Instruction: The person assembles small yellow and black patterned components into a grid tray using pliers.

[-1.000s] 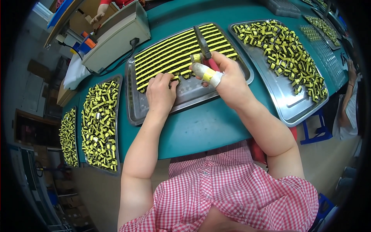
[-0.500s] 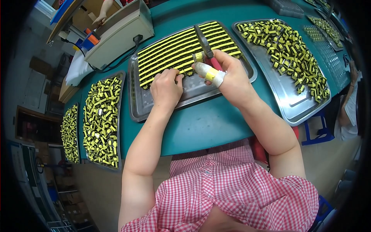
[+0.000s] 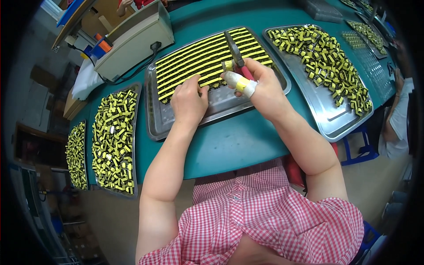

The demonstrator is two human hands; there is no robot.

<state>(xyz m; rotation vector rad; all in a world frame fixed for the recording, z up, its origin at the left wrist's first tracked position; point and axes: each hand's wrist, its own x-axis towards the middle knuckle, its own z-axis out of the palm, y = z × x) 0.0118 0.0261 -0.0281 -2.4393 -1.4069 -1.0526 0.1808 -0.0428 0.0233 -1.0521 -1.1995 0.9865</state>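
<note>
In the middle of the table, a metal tray (image 3: 221, 110) holds neat rows of small yellow-taped components (image 3: 194, 57), which look like tiny transformers. My left hand (image 3: 190, 99) rests at the rows' front edge, fingers curled down against the components; whatever is under its fingertips is hidden. My right hand (image 3: 267, 90), its thumb wrapped in a whitish cover and yellow tape, grips a red-handled tool with a long dark metal end (image 3: 234, 47), probably pliers. Beside that thumb tip sits one small yellow-taped component (image 3: 228, 65), seemingly pinched by the same hand.
Loose yellow-taped components fill a tray (image 3: 324, 117) on the right and two trays (image 3: 136, 132) on the left. A beige metal box (image 3: 137, 44) with a black cable stands at the back left. One person's arm (image 3: 395, 110) shows at far right, another person's hand (image 3: 123, 6) beyond the box.
The view has shifted slightly. Both hands keep nearly the same places and holds. Beyond the beige box, the other person's hand has moved up.
</note>
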